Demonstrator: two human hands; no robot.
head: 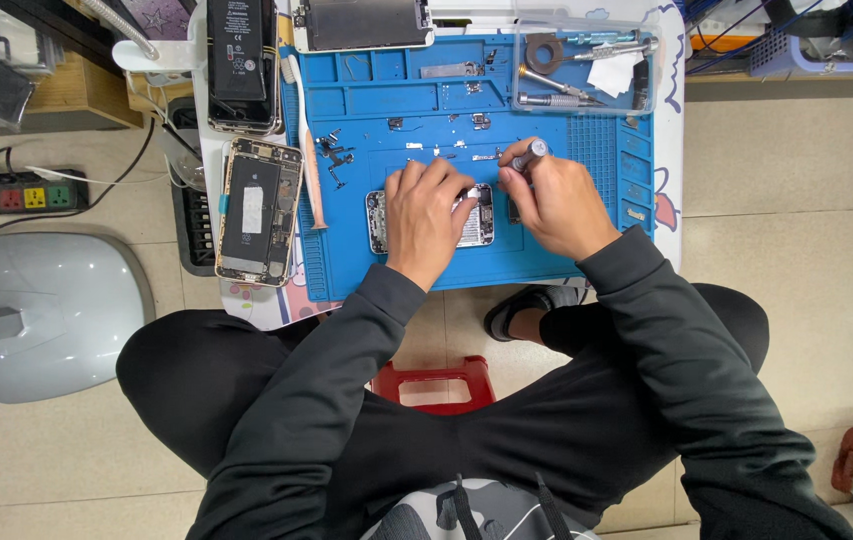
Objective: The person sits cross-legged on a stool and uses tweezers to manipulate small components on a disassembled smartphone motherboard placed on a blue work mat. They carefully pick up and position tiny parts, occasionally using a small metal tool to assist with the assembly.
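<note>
Opened phone chassis [481,222]: near front edge of blue repair mat [566,255], pinned under left hand [424,215]. Right hand [556,205] gripped screwdriver [526,157]; screw work under way, steady tip needed.

Phone screen panel [361,22]: at twelve o'clock, top edge of the blue mat [566,250]; dark rectangle in a pale frame.
Black battery [241,50]: at eleven o'clock; tall black rectangle carrying a white printed label.
Opened phone [259,210]: at nine o'clock of the mat; black battery inside bears a white rectangular label [252,209].
</note>
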